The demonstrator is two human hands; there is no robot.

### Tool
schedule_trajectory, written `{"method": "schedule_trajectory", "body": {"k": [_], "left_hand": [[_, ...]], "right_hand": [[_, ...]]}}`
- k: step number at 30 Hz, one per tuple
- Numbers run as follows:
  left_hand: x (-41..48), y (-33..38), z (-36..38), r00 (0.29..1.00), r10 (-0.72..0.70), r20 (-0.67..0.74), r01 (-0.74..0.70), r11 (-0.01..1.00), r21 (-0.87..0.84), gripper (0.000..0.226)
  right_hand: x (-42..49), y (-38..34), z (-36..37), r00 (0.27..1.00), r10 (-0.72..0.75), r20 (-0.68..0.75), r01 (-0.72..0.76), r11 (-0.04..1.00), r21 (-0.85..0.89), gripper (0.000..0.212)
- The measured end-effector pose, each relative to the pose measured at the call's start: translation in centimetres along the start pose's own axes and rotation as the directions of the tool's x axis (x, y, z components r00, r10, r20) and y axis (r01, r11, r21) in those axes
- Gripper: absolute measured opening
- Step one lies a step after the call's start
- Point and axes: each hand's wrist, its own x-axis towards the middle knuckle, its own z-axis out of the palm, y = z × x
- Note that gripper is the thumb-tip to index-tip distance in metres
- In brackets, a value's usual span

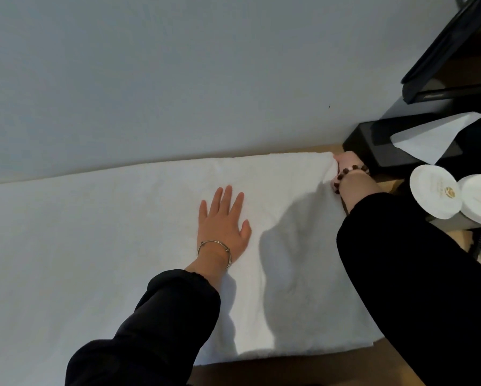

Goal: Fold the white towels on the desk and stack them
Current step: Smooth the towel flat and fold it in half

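Note:
A large white towel lies spread flat over the wooden desk, reaching from the left edge of view to the wall at the back. My left hand rests flat on the towel's middle with its fingers straight and spread. My right hand is at the towel's far right corner by the wall and pinches that corner; most of its fingers are hidden behind the wrist and a bead bracelet.
A black tissue box with a white tissue sticking out stands right behind my right hand. Two round white lidded items sit to its right. A dark screen stands above. Bare desk wood shows at the front right.

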Motion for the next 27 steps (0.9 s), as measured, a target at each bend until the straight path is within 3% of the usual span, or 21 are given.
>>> {"method": "schedule_trajectory", "body": {"k": [2,3,5,7,8,9,12,15,16,17,19,20,22,27], "left_hand": [[0.1,0.0,0.0,1.0,-0.002,-0.002,0.002,1.0,0.004,0.066],[0.1,0.0,0.0,1.0,-0.002,-0.002,0.002,1.0,0.006,0.066],[0.1,0.0,0.0,1.0,-0.002,0.0,0.002,1.0,0.006,0.066],[0.1,0.0,0.0,1.0,0.001,0.001,-0.001,1.0,0.006,0.066],[0.0,0.0,0.0,1.0,0.002,0.001,-0.002,1.0,0.008,0.066],[0.0,0.0,0.0,1.0,0.003,-0.001,-0.003,1.0,0.01,0.066],[0.0,-0.1,0.1,1.0,0.004,-0.004,-0.004,1.0,0.019,0.067],[0.1,-0.1,0.1,1.0,0.005,-0.001,-0.005,0.999,0.035,0.068],[0.1,-0.1,0.1,1.0,0.005,0.001,-0.005,0.999,0.036,0.068],[0.1,-0.1,0.2,1.0,0.005,0.001,-0.005,0.999,0.038,0.068],[0.0,-0.1,0.2,1.0,0.003,0.002,-0.003,0.999,0.036,0.069],[0.0,-0.1,0.2,1.0,0.002,0.001,-0.002,0.999,0.033,0.07],[0.0,0.0,0.2,1.0,0.003,0.0,-0.003,0.999,0.032,0.07],[0.1,0.1,0.2,1.0,-0.001,0.01,0.001,0.999,0.046,0.069]], "right_hand": [[-0.4,0.0,0.2,0.995,0.087,-0.043,-0.076,0.972,0.222,0.036],[-0.4,-0.2,0.0,0.993,0.108,-0.049,-0.093,0.965,0.247,0.043],[0.2,-0.6,0.0,0.996,-0.005,-0.091,0.01,0.998,0.06,0.039],[0.8,-1.0,0.3,0.97,-0.221,-0.105,0.199,0.962,-0.188,0.027],[1.2,-1.0,0.6,0.943,-0.294,-0.153,0.248,0.932,-0.264,0.028],[1.6,-1.0,1.1,0.917,-0.327,-0.228,0.282,0.937,-0.207,0.027],[1.7,-0.5,2.4,0.862,-0.323,-0.391,0.248,0.941,-0.23,0.032],[0.3,0.1,3.9,0.698,-0.515,-0.497,0.271,0.833,-0.483,0.028],[-0.8,0.5,4.7,0.664,-0.579,-0.473,0.285,0.781,-0.556,0.029],[-2.1,1.1,5.8,0.649,-0.67,-0.36,0.329,0.674,-0.662,0.033],[-4.4,3.8,8.8,0.647,-0.76,0.064,0.522,0.381,-0.763,0.048],[-4.9,5.5,9.6,0.648,-0.729,0.22,0.596,0.306,-0.742,0.053],[-3.4,7.3,8.5,0.705,-0.658,0.266,0.593,0.34,-0.73,0.058],[1.0,7.1,3.7,0.891,-0.452,0.047,0.354,0.623,-0.697,0.059]]}}
